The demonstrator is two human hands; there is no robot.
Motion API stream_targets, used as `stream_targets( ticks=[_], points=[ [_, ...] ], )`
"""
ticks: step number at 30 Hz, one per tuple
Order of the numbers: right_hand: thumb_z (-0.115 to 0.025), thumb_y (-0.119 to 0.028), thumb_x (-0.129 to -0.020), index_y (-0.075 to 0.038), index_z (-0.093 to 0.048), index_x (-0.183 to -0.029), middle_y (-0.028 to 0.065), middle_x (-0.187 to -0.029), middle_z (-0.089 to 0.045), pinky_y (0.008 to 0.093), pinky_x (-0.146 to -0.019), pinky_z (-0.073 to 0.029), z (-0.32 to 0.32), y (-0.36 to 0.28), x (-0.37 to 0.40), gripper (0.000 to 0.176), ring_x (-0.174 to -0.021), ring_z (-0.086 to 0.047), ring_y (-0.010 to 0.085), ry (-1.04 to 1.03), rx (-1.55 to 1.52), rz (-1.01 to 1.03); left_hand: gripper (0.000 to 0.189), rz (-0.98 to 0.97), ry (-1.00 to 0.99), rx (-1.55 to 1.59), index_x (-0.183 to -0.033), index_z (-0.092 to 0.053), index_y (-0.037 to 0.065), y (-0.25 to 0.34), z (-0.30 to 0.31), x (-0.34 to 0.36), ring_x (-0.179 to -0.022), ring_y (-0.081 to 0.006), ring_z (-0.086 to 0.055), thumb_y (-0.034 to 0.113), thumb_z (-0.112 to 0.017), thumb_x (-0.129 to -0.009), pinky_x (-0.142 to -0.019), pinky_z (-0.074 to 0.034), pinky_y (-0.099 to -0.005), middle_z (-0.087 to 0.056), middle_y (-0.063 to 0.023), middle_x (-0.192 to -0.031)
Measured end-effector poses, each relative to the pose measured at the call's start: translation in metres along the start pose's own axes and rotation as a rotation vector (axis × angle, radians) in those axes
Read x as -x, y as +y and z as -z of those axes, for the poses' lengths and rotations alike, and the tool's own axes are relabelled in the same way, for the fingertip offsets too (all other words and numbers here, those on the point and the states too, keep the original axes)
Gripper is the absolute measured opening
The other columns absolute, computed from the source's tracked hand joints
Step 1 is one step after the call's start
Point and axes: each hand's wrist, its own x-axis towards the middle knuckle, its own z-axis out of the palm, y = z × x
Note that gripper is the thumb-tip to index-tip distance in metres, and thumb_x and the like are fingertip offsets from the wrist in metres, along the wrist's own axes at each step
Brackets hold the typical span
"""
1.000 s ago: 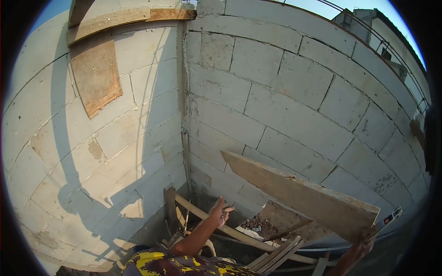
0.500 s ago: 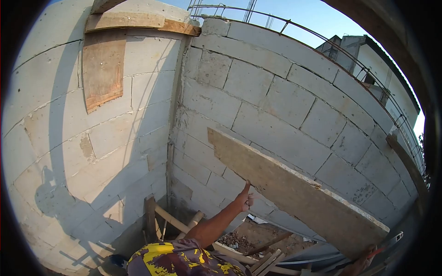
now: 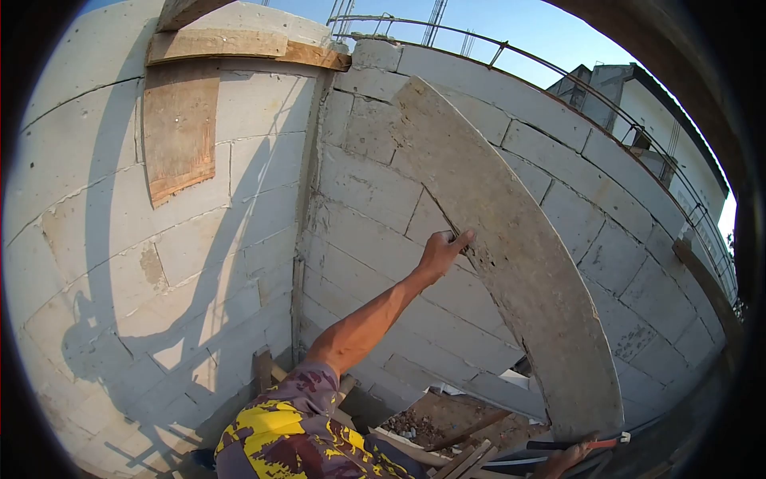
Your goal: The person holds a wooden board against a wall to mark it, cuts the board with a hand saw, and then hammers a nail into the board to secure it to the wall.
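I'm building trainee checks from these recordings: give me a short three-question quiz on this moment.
1. True or false: the plank lies flat.
2. Where does the left hand grip the plank? A: its side edge, partway up. B: its top end. C: nowhere.
3. Fill in: the wall behind the plank is built of pale ____.
Key: 1 false, it is held up steeply in front of the wall. 2 A. 3 blocks.

steep plank [image 3: 519, 263] fills the right side in front of the wall [image 3: 239, 199]. open air left of it; scrap wood [image 3: 467, 459] clutters the floor.
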Motion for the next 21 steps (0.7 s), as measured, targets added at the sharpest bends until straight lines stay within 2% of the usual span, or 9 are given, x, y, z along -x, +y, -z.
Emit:
stream_targets(
  ticks=[3,5,9,12,15,18,20,21],
  points=[
    [-0.061,-0.033,-0.087,-0.003,-0.045,-0.131,0.0150,-0.126,-0.049,0.0483,-0.092,-0.045,-0.027,0.018,0.002,0.055,-0.111,-0.053,0.0317,0.006,-0.148,-0.076,0.062,-0.066,0.008,-0.108,-0.061,-0.052,0.004,0.034,0.021,-0.055,-0.053,-0.0096,-0.036,0.062,-0.062,-0.080,-0.047,-0.033,-0.0331,-0.043,-0.0002,-0.055],
    [-0.056,-0.039,-0.093,-0.002,-0.040,-0.136,0.0162,-0.135,-0.042,0.0489,-0.101,-0.037,-0.081,0.016,-0.003,0.059,-0.122,-0.044,0.0317,-0.048,-0.200,-0.121,0.065,-0.073,0.014,-0.161,-0.057,-0.047,0.005,0.051,0.035,-0.083,-0.053,-0.0097,-0.038,0.064,-0.063,-0.078,-0.046,-0.034,-0.0337,-0.042,-0.0008,-0.054],
    [-0.056,-0.043,-0.092,-0.001,-0.037,-0.136,0.0175,-0.134,-0.043,0.0504,-0.100,-0.040,-0.170,0.029,-0.032,0.063,-0.121,-0.046,0.0329,-0.007,-0.182,-0.173,0.066,-0.121,0.075,-0.128,-0.051,-0.045,0.006,0.060,0.066,-0.146,-0.049,-0.0098,-0.039,0.063,-0.065,-0.078,-0.042,-0.034,-0.0342,-0.049,-0.0039,-0.051],
    [-0.056,-0.046,-0.092,-0.001,-0.038,-0.135,0.0177,-0.133,-0.044,0.0517,-0.097,-0.043,-0.232,0.035,-0.045,0.065,-0.119,-0.047,0.0338,0.015,-0.197,-0.185,0.065,-0.137,0.111,-0.130,-0.049,-0.045,0.008,0.065,0.090,-0.187,-0.046,-0.0090,-0.039,0.061,-0.065,-0.079,-0.040,-0.033,-0.0326,-0.055,-0.0064,-0.052],
    [-0.056,-0.047,-0.091,-0.001,-0.039,-0.133,0.0173,-0.130,-0.046,0.0495,-0.093,-0.048,-0.287,0.043,-0.065,0.064,-0.115,-0.050,0.0325,-0.094,-0.178,-0.142,0.061,-0.081,0.125,-0.187,-0.051,-0.045,0.009,0.076,0.113,-0.212,-0.044,-0.0081,-0.040,0.058,-0.064,-0.082,-0.037,-0.034,-0.0305,-0.060,-0.0090,-0.055],
    [-0.058,-0.046,-0.090,-0.005,-0.043,-0.128,0.0135,-0.120,-0.053,0.0428,-0.079,-0.055,-0.329,0.064,-0.097,0.057,-0.102,-0.058,0.0283,-0.139,-0.126,-0.055,0.060,-0.142,0.202,-0.144,-0.055,-0.044,0.009,0.059,0.122,-0.249,-0.043,-0.0096,-0.040,0.059,-0.064,-0.081,-0.037,-0.034,-0.0317,-0.060,-0.0103,-0.057],
    [-0.058,-0.044,-0.091,-0.006,-0.046,-0.122,0.0111,-0.112,-0.056,0.0410,-0.073,-0.056,-0.359,0.072,-0.111,0.051,-0.095,-0.061,0.0264,-0.143,-0.134,0.003,0.062,-0.123,0.304,-0.155,-0.059,-0.048,0.004,0.042,0.132,-0.281,-0.050,-0.0133,-0.047,0.060,-0.063,-0.081,-0.043,-0.041,-0.0344,-0.060,-0.0125,-0.060],
    [-0.057,-0.045,-0.091,-0.005,-0.045,-0.125,0.0122,-0.113,-0.056,0.0411,-0.074,-0.056,-0.372,0.073,-0.117,0.053,-0.096,-0.060,0.0262,-0.134,-0.094,-0.014,0.062,-0.116,0.301,-0.175,-0.059,-0.048,0.004,0.040,0.137,-0.286,-0.050,-0.0133,-0.047,0.060,-0.063,-0.081,-0.043,-0.041,-0.0344,-0.060,-0.0125,-0.060]
  ],
)
